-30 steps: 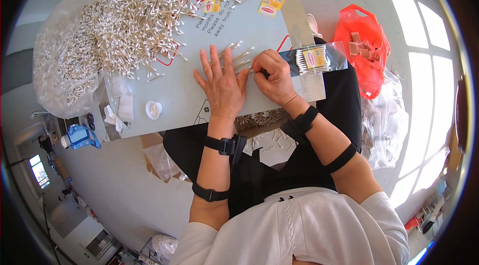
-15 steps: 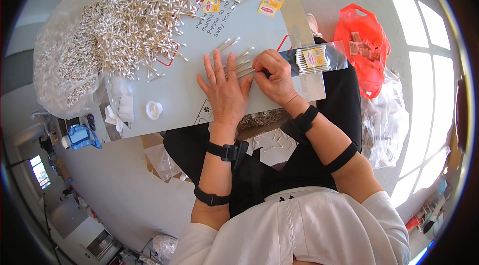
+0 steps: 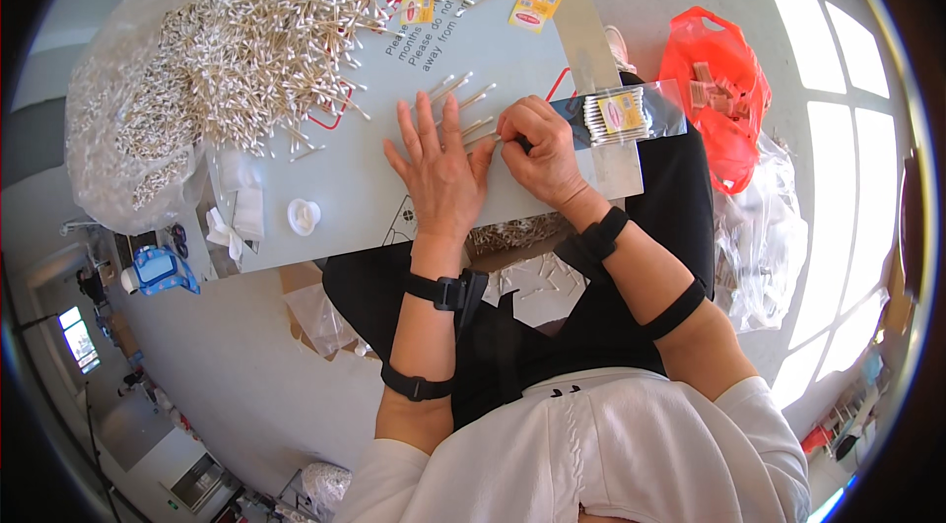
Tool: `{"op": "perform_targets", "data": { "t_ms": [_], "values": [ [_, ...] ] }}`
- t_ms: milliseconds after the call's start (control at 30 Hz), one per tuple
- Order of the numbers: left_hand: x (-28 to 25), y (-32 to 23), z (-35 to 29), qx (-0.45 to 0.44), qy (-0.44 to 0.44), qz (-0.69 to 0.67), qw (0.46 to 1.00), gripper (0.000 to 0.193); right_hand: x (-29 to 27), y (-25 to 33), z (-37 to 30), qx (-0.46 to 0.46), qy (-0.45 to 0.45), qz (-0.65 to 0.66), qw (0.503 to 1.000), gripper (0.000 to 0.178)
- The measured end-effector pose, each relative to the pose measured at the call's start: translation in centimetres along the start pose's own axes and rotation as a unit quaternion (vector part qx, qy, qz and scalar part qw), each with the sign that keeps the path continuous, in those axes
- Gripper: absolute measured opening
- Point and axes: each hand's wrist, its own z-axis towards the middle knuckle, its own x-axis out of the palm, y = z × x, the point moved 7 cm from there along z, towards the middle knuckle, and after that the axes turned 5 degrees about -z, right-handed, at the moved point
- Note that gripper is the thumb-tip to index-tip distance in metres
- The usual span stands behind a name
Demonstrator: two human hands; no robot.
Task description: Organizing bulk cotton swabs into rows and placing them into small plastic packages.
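My left hand (image 3: 439,173) lies flat over the grey tabletop (image 3: 360,198), fingers stretched out and spread. Several cotton swabs (image 3: 475,96) lie by its fingertips, and others pass partly under its fingers. Just to the right, my right hand (image 3: 541,151) is closed in a pinch at the end of a cotton swab by the left thumb; its curled fingers partly hide the grip. Beyond it, a clear plastic bag (image 3: 666,101) holds a row of cotton swabs (image 3: 595,121) with a yellow label card (image 3: 620,113). It rests at the table's right edge.
A large heap of cotton swabs (image 3: 286,40) spills from a clear bag (image 3: 94,129) at the far left. Yellow cards (image 3: 535,9) lie at the back. A small white tub (image 3: 304,217) stands near the front edge. On the right hangs a red plastic bag (image 3: 729,50).
My left hand has shifted slightly left, away from my right hand, with its thumb lowered a little. My right hand stays almost in place.
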Motion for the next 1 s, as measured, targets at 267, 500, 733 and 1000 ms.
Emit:
{"op": "perform_targets", "data": {
  "t_ms": [267,500,733,1000],
  "values": [
    [0.2,0.2,0.6,-0.011,0.006,0.006,1.0,0.066,0.1,0.0,0.0,-0.001,0.002,0.004,1.0,0.015],
    [-0.1,0.6,1.2,-0.018,0.003,0.017,1.0,0.064,0.1,0.2,0.1,-0.002,0.009,0.004,1.0,0.014],
    [-0.4,-0.2,0.2,-0.006,0.0,-0.004,1.0,0.061,0.1,0.1,0.1,-0.006,0.006,0.002,1.0,0.014],
    [-0.5,-0.4,-0.1,-0.006,0.008,0.001,1.0,0.064,0.0,0.1,0.1,0.0,0.004,-0.005,1.0,0.014]
  ]
}}
